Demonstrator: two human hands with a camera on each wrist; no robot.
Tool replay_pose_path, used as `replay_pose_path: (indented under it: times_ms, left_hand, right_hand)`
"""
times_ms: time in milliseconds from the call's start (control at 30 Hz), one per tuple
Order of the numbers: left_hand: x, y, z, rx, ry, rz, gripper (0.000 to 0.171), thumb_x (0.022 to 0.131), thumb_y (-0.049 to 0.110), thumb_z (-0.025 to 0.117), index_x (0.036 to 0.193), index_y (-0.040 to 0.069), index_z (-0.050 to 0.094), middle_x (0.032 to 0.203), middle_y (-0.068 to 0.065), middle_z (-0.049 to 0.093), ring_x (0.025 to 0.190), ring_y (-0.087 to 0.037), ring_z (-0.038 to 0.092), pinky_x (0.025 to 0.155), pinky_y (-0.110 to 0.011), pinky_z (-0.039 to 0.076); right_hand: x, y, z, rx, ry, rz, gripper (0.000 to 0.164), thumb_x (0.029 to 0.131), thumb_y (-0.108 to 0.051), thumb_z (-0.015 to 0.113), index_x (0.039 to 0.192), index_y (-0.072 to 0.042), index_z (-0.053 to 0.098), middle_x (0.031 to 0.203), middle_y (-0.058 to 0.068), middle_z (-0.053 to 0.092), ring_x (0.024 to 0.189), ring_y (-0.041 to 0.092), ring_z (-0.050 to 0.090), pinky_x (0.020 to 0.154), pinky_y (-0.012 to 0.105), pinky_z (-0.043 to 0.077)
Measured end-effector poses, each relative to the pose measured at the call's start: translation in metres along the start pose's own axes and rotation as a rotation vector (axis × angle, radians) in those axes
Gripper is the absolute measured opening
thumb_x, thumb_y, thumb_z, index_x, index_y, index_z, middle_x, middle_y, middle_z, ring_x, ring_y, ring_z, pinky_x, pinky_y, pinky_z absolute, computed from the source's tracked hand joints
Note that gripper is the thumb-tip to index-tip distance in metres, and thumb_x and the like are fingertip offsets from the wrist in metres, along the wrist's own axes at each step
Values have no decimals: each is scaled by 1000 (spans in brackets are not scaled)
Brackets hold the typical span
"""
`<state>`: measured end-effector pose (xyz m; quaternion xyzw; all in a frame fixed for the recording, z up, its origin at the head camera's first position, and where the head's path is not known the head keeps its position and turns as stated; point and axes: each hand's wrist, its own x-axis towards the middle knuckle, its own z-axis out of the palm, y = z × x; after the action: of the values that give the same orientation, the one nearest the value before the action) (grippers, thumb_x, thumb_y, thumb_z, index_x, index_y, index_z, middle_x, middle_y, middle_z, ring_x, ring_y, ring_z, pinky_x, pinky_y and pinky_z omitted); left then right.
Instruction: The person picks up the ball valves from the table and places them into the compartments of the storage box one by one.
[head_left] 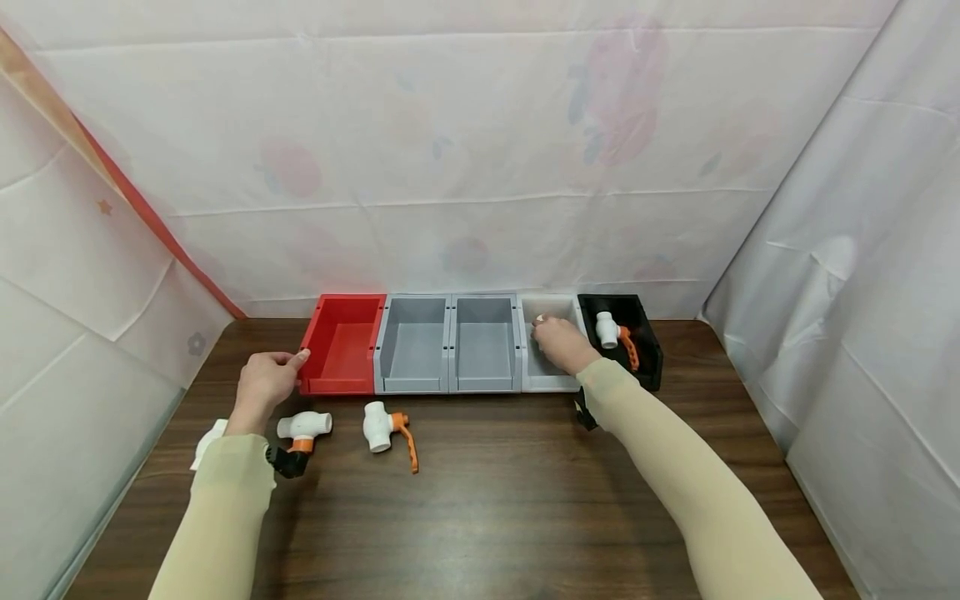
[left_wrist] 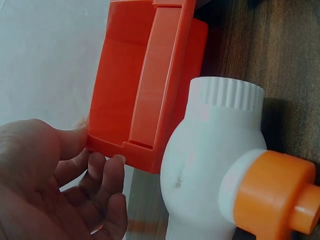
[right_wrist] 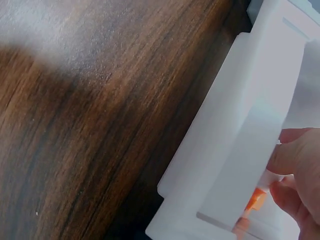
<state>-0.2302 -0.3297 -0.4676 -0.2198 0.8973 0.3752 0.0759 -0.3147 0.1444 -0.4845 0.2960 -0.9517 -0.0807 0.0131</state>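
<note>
At the left end of the row of bins, my left hand (head_left: 264, 383) pinches the side edge of the red bin (head_left: 345, 346). In the left wrist view the thumb and fingertips meet at the corner of its wall. My right hand (head_left: 562, 343) reaches down inside the white bin (head_left: 551, 385), its fingers curled round a white valve with an orange part (right_wrist: 256, 199), mostly hidden by the hand and bin wall. Beside the left wrist lies a white ball valve (head_left: 306, 423) with an orange collar. Another white ball valve (head_left: 377, 427) with an orange lever lies in front of the bins.
Two grey bins (head_left: 411, 387) stand between the red and white ones. The black bin (head_left: 651, 379) at the right end holds a white valve (head_left: 607, 330) with an orange lever. A further white piece (head_left: 208, 442) is partly behind the left wrist. Curtains surround the wooden table (head_left: 480, 517).
</note>
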Motion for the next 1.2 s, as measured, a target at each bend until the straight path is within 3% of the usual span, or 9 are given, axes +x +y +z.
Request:
replay_pose_path:
  times_ms: [300,567,900,1067,1200]
  left_hand:
    - [2,-2,0,0,3,-4,65,102,49,48,138,-4,53,126,-27,54,103,-38,49,74,-41,47]
    - [2,-3,1,-1,-1,16,65,102,50,49,137,-4,54,124,-26,57,101,-37,51,73,-39,47]
    - [-1,3,0,-3,-17,16,65,102,50,48,139,-4,52,127,-27,54,103,-38,49,74,-40,47]
    - [-1,4,1,2,-16,19,65,102,50,48,139,-4,53,128,-27,54,103,-38,49,75,-40,47]
    - [0,4,2,-2,-16,13,65,102,50,48,139,-3,53,129,-27,53,104,-39,49,76,-42,47]
  right_hand:
    - [3,1,0,56,-2,26,12,94,-3,67,103,-5,75,116,12,66,100,27,65,82,36,55]
    - [-4,1,5,113,119,55,15,92,1,68,106,-2,72,107,14,63,99,28,64,83,36,54]
    - [-6,0,10,142,170,136,16,91,3,67,105,-2,71,104,15,61,94,31,65,82,39,55]
    - [-5,-1,15,120,173,168,16,92,3,62,105,-4,70,107,15,60,94,31,65,81,40,55]
    - [-6,-4,13,120,127,216,22,95,3,57,112,-6,69,116,15,60,104,34,62,83,43,55]
